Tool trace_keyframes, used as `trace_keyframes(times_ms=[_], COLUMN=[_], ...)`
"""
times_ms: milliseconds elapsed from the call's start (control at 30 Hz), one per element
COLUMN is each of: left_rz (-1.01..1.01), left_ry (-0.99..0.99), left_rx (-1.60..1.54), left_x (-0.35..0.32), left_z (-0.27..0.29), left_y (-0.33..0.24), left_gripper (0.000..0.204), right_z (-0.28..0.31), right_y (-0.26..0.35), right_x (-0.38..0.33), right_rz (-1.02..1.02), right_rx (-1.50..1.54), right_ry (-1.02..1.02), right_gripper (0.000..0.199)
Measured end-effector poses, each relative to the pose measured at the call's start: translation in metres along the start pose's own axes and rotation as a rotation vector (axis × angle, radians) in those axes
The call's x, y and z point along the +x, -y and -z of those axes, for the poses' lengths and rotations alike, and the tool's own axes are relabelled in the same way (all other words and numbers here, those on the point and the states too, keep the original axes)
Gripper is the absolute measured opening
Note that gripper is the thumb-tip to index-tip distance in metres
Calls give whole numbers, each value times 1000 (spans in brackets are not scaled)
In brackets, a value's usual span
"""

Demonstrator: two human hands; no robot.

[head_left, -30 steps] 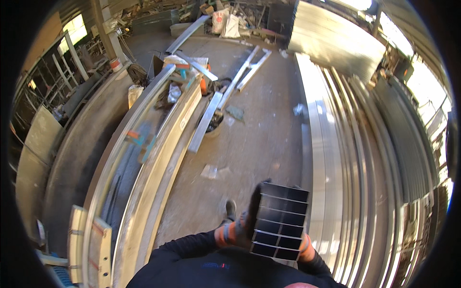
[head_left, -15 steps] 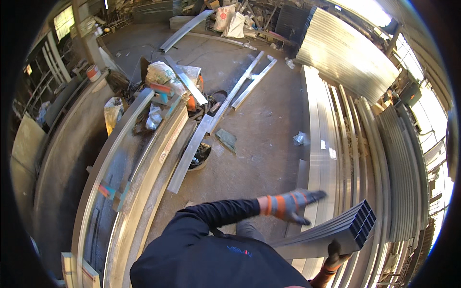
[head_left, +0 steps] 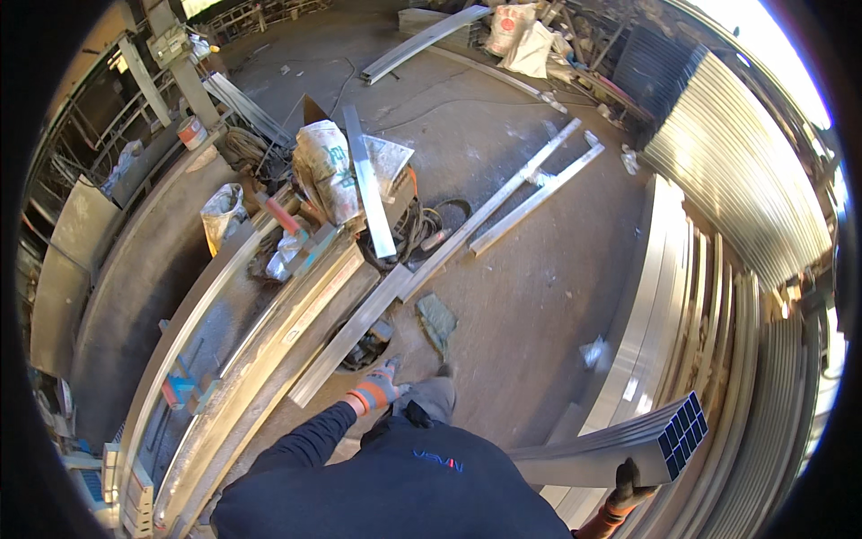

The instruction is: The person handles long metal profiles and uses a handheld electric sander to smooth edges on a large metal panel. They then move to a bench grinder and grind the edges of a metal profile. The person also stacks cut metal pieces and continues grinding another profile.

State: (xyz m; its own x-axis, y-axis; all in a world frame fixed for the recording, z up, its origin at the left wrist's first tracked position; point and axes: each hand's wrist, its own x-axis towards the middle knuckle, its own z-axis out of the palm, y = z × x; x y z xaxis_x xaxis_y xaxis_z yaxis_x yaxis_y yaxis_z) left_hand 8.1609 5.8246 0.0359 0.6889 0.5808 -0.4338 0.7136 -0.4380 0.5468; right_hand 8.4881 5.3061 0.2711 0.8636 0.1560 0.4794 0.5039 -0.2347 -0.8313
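Observation:
A bundle of grey rectangular metal tubes [head_left: 593,458] is carried at my right side, its open ends facing right and away. My right hand [head_left: 630,490], in a dark-palmed orange and grey glove, is closed against the near side of the bundle, close to those ends. Some of its fingers are hidden by the bundle. My left hand [head_left: 379,386], gloved in grey and orange, hangs beside my leg with its fingers partly apart and nothing visible in it. It is nearest to a silver metal bar [head_left: 346,340], without touching it.
Long metal profiles [head_left: 639,314] lie along the right, with corrugated sheets [head_left: 732,153] beyond. Two bars [head_left: 539,202] lie on the floor ahead. To the left stands a long bench-like stack [head_left: 269,350] with sacks [head_left: 328,171] at its far end. A green cloth [head_left: 437,323] lies near my feet.
My left hand has left its place beside the tubes and swung left and down to my leg. The right hand still holds the bundle. The view has turned somewhat to the left.

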Motion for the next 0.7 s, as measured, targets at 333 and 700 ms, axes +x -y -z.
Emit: trace_keyframes(times_ms=[333, 700], left_rz=[-524, -327], left_ry=[-6, -266], left_rx=[-92, 83], left_x=[502, 948], left_z=[147, 378], left_y=[-269, -306], left_gripper=[103, 93], right_z=[-271, -663], right_y=[-127, -267], right_x=[413, 890], right_rz=[52, 140], right_rx=[24, 207], right_ry=[2, 148], right_gripper=[63, 62])
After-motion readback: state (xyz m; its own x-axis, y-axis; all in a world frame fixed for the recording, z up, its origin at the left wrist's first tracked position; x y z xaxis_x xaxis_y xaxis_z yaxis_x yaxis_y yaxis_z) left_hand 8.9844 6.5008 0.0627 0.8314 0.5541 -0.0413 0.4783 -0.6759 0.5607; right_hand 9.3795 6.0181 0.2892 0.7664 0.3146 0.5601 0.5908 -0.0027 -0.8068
